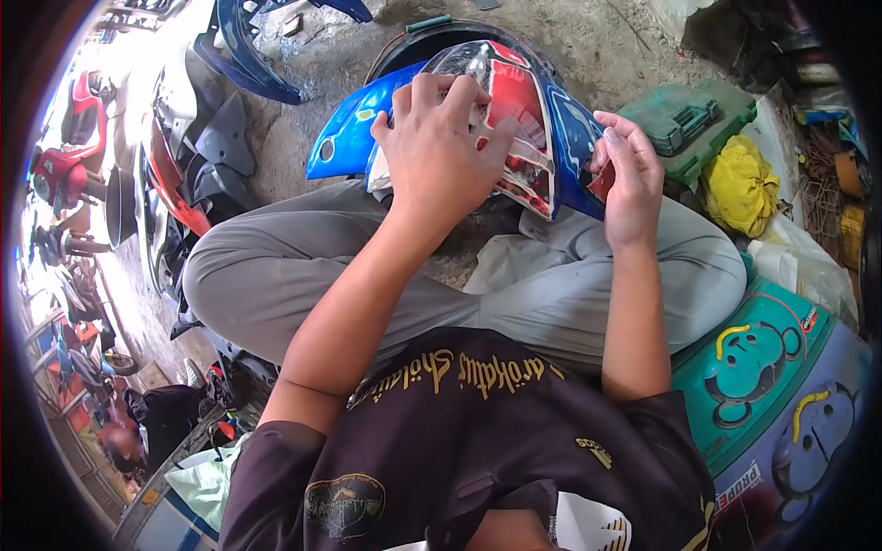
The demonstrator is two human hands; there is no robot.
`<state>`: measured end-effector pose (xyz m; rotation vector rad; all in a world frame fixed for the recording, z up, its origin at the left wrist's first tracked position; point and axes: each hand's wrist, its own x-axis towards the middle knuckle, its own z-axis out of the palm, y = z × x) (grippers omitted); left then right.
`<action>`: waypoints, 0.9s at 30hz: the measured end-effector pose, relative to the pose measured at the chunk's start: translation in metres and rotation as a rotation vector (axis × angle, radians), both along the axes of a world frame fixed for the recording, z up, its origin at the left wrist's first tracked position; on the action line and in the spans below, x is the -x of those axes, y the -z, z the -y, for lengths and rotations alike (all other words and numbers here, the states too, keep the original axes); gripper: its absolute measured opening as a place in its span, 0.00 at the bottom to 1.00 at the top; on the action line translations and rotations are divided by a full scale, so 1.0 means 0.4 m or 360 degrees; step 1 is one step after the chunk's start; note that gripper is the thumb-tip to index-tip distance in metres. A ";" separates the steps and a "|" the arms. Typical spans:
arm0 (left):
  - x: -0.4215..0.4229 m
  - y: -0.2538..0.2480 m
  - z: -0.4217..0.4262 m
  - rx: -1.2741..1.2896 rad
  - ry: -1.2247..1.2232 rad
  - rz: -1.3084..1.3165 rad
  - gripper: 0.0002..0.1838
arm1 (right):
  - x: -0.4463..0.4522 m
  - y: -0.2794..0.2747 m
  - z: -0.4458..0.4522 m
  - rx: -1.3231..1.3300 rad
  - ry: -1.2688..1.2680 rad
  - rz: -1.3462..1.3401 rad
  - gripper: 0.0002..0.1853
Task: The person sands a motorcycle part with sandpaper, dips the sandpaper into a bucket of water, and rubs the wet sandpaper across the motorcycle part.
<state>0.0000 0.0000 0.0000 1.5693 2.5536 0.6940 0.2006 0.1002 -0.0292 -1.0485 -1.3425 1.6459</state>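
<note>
A glossy blue motorcycle tail fairing (349, 129) with a red and clear tail light (517, 106) set in it stands in front of my crossed legs. My left hand (443, 151) lies back-up over the lamp and the blue side, its fingers spread and bent; its fingertips touch the lens area. At the fairing's right edge, my right hand (632, 174) curls its fingers around the blue side. A dark red patch shows by that palm; whether it is part of the fairing or a separate piece I cannot tell.
Behind the fairing sits a dark round tub (432, 41). A green tool case (703, 129) and a yellow plastic bag (744, 184) lie to the right, above a teal printed box (758, 367). Several motorcycle panels (225, 138) lean at the left. Another blue panel (243, 55) lies further back.
</note>
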 end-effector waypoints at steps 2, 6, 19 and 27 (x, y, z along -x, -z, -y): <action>0.004 0.011 0.006 -0.0048 0.0006 -0.0071 0.30 | 0.003 -0.002 0.002 -0.0029 0.0016 -0.0030 0.15; -0.036 -0.011 0.009 -0.0143 0.0008 -0.0022 0.36 | -0.015 -0.001 -0.008 0.0019 -0.0026 -0.0235 0.16; 0.001 0.125 0.103 -0.0704 -0.0088 -0.0130 0.30 | 0.069 -0.013 -0.018 -0.0239 -0.0078 -0.0632 0.20; 0.070 0.099 0.006 -0.0467 0.0042 -0.0182 0.26 | 0.059 0.075 -0.090 -0.0027 -0.0004 -0.0554 0.20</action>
